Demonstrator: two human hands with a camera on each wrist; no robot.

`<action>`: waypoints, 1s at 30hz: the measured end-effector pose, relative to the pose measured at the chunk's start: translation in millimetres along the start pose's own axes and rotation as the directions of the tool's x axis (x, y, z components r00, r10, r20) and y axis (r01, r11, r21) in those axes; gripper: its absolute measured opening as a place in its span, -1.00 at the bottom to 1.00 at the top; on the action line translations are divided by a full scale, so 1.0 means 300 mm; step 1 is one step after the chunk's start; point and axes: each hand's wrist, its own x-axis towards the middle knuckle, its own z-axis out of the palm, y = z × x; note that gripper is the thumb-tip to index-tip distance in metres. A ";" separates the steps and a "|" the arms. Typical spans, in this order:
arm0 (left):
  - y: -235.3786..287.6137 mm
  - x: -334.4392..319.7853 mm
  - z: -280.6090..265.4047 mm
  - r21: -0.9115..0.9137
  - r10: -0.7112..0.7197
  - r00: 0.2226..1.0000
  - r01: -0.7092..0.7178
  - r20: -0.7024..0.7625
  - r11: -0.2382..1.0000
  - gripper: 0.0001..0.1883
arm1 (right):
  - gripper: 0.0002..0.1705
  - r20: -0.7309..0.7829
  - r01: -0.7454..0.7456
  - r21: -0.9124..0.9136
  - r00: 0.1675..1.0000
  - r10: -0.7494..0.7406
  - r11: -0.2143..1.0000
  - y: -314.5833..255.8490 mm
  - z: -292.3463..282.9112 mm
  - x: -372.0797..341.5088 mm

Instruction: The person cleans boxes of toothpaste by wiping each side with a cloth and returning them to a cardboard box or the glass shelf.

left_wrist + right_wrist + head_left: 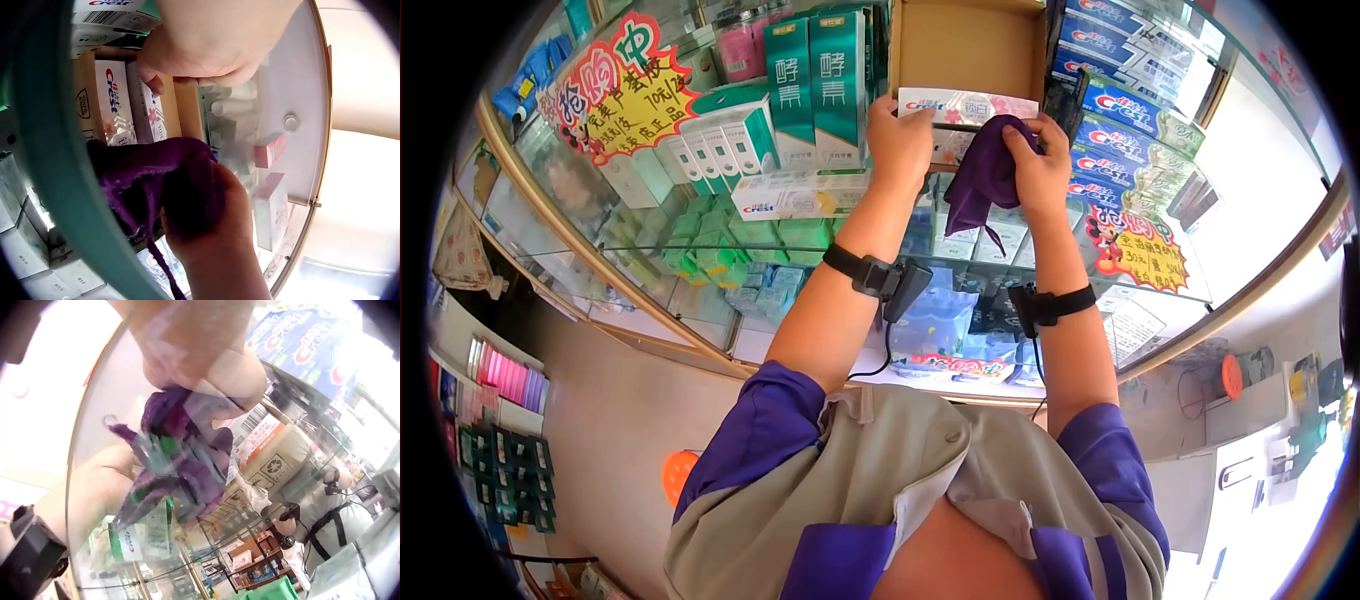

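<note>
In the head view, a brown cardboard carton (968,45) stands at the top centre, with white Crest toothpaste boxes (955,104) at its near side. My left hand (900,145) grips the left end of the upper toothpaste box. Held in my right hand (1042,168) is a dark purple cloth (983,180), bunched up, one thin end dangling. That hand's fingertips are right at the box's right end. The left wrist view shows two toothpaste boxes (115,103) side by side in the carton, the left hand's thumb over one and the purple cloth (156,172) below them.
A glass display case with a curved gold-edged front (600,265) surrounds the work. Blue Crest boxes (1135,115) are stacked right of the carton; tall green boxes (837,90) stand left. A loose Crest box (800,194) lies near the left forearm. Price signs (1140,245) flank the goods.
</note>
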 end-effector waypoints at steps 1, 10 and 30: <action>0.040 -0.010 0.003 -0.039 -0.051 0.999 0.051 -0.007 0.998 -0.69 | -0.71 -0.027 0.055 -0.002 0.998 -0.055 0.999 -0.008 -0.001 -0.003; 0.170 -0.182 -0.081 0.028 -0.108 0.980 0.105 0.166 0.994 -0.58 | -0.73 -0.038 0.017 -0.079 0.999 -0.020 0.997 -0.162 -0.133 -0.182; 0.106 -0.311 -0.204 0.489 0.045 0.861 -0.330 0.506 0.807 -0.35 | -0.80 0.160 -0.276 0.074 0.952 0.262 0.958 -0.265 -0.411 -0.320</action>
